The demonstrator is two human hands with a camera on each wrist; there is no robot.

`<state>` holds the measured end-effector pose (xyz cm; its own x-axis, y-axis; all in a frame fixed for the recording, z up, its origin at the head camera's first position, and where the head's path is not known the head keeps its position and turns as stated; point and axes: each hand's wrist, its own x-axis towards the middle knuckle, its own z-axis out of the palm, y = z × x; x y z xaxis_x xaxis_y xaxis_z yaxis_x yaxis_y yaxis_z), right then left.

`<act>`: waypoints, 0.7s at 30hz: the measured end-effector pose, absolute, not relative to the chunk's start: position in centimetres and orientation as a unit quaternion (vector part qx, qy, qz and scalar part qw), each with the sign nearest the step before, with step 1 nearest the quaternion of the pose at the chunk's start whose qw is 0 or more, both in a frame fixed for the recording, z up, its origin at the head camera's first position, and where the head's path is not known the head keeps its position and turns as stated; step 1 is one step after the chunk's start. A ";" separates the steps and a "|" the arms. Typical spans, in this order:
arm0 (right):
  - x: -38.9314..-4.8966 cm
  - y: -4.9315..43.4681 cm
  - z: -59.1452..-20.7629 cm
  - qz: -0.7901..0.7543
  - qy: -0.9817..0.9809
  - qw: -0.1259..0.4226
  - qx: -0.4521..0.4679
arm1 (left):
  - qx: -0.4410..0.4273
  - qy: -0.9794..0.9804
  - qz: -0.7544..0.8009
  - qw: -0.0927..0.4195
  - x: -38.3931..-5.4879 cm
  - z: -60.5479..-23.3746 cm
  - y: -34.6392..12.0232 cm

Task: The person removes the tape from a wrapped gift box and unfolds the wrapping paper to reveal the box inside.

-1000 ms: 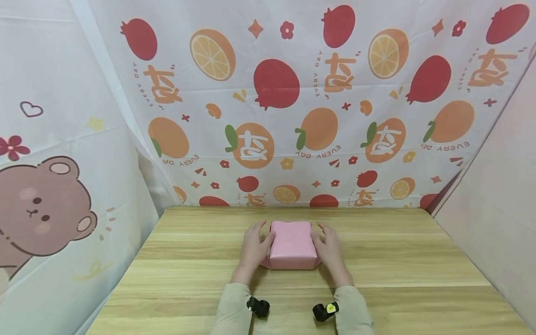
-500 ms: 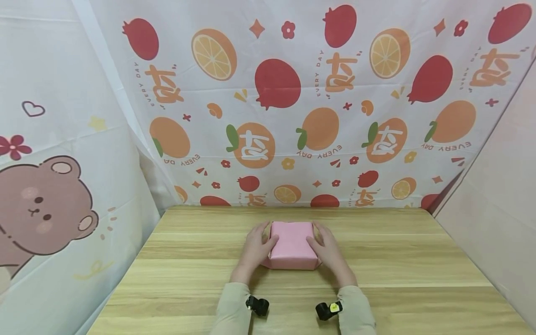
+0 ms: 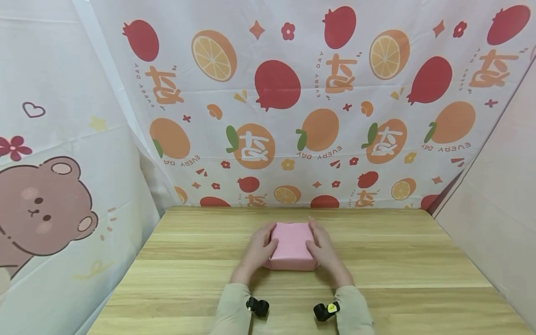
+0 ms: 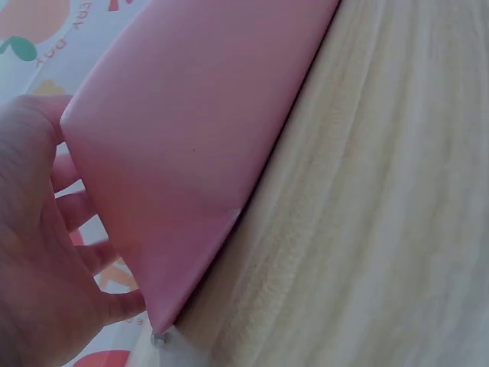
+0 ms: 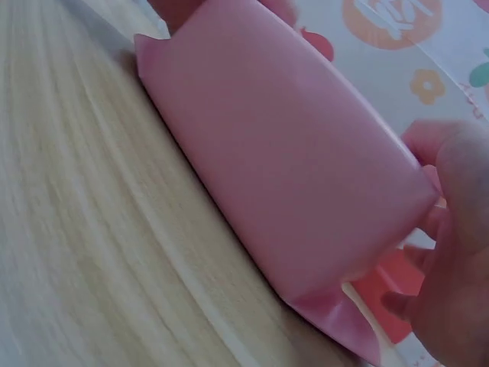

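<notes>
A box-shaped package [image 3: 291, 242] wrapped in plain pink paper sits on the wooden table, in the middle of the head view. My left hand [image 3: 260, 246] holds its left side, thumb at the top edge and fingers along the end, as the left wrist view also shows. On the opposite side my right hand [image 3: 324, 249] grips it the same way, thumb on the top edge. A pointed paper flap [image 5: 344, 321] sticks out at the right end, low by the table. Another folded flap [image 4: 179, 267] juts from the left end beneath the left fingers.
The light wooden table [image 3: 398, 279] runs back to a fruit-printed curtain [image 3: 289, 139]. A bear-printed cloth [image 3: 42, 204] hangs on the left and a pale sheet [image 3: 494, 200] on the right. Small black cameras [image 3: 257, 307] are strapped to both sleeves.
My hands have come in closer on the package's two sides. The right thumb has moved onto the top edge, and the left fingers have drawn in against the left end. The package stays in place.
</notes>
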<state>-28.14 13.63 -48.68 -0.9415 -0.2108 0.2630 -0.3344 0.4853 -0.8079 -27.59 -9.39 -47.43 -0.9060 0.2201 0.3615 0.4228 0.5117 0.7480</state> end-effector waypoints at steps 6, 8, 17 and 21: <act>-28.4 12.8 -48.7 0.478 -0.861 0.075 0.153 | -0.176 -0.866 -0.452 0.124 -27.4 -47.3 -9.1; -28.4 12.7 -48.6 0.484 -0.858 0.080 0.150 | -0.174 -0.865 -0.452 0.130 -27.3 -47.2 -9.0; -28.2 12.6 -48.2 0.492 -0.849 0.123 0.148 | -0.186 -0.872 -0.427 0.150 -27.1 -47.1 -8.6; -28.0 12.3 -47.6 0.489 -0.846 0.158 0.141 | -0.184 -0.870 -0.423 0.174 -27.1 -47.1 -8.5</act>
<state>-27.96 12.32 -47.61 -0.9105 -0.0840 0.4048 -0.3928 0.4815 -0.7835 -27.12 -8.53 -47.12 -0.8714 0.1736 0.4589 0.4680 0.5747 0.6713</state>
